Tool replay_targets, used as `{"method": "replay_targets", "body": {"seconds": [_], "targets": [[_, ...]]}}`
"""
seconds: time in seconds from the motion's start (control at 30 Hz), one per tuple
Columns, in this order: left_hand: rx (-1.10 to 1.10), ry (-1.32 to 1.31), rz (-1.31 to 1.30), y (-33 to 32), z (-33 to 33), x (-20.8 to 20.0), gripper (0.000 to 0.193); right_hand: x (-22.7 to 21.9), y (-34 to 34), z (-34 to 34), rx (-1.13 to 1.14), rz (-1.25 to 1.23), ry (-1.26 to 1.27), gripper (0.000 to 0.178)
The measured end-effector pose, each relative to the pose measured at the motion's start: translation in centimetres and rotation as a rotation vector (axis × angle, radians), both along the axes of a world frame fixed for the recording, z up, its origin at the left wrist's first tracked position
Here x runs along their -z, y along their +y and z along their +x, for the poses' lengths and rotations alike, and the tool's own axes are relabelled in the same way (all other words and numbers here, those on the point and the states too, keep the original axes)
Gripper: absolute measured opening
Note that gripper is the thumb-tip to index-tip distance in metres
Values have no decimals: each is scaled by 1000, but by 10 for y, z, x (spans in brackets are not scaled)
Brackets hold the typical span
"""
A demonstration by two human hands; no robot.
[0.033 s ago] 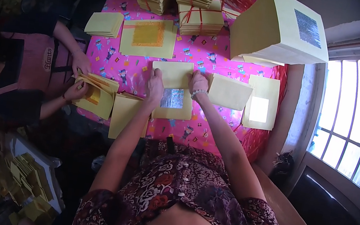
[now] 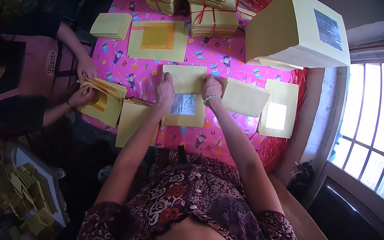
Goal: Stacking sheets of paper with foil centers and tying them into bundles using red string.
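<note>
A yellow paper sheet point(image 2: 187, 79) lies partly folded over on the table in front of me. Below its folded part shows a yellow sheet's lower portion with a silver foil square point(image 2: 184, 104); whether both are one sheet I cannot tell. My left hand point(image 2: 166, 90) has curled fingers at the folded paper's left edge, thumb on top. At its right edge my right hand point(image 2: 212, 90) grips with bent fingers, a beaded bracelet on the wrist. Close beside that hand lies a folded yellow paper point(image 2: 245, 98). More yellow sheets point(image 2: 138, 121) sit by my left forearm.
Bundles tied with red string point(image 2: 213, 22) stand at the back of the pink patterned table point(image 2: 216, 139). A large bent stack with silver foil point(image 2: 280, 30) rises at back right. On the left, a co-worker's hands point(image 2: 82, 94) hold gold-foil sheets. A barred window point(image 2: 375, 120) is at right.
</note>
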State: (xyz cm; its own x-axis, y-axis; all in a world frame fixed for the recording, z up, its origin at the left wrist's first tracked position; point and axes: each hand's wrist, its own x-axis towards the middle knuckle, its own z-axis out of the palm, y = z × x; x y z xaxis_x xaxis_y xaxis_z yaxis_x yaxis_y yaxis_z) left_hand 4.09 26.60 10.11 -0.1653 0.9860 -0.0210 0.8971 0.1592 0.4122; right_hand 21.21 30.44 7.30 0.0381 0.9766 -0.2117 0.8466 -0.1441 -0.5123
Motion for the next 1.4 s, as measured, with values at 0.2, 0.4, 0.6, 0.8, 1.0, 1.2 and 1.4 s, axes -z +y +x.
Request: {"method": "replay_targets", "body": {"seconds": [0.2,0.4,0.6,0.8,1.0,1.2,1.4], "targets": [[136,-1,75,-18,14,1,39,-4,-9,4,29,-11,26,36],[77,69,52,4,10,19,38,-21,-13,-20,-155,425,-47,27],[73,44,80,31,3,39,36,33,3,-30,-383,396,-173,20],[93,-30,244,43,-10,63,36,45,24,-31,-391,405,-119,19],[95,0,275,40,-4,69,35,46,23,-29,-390,411,-81,19],[60,-100,278,25,0,60,34,35,6,-16,-417,364,-42,26],[14,-237,98,9,-9,56,31,11,-13,-13,-482,213,-80,42]]}}
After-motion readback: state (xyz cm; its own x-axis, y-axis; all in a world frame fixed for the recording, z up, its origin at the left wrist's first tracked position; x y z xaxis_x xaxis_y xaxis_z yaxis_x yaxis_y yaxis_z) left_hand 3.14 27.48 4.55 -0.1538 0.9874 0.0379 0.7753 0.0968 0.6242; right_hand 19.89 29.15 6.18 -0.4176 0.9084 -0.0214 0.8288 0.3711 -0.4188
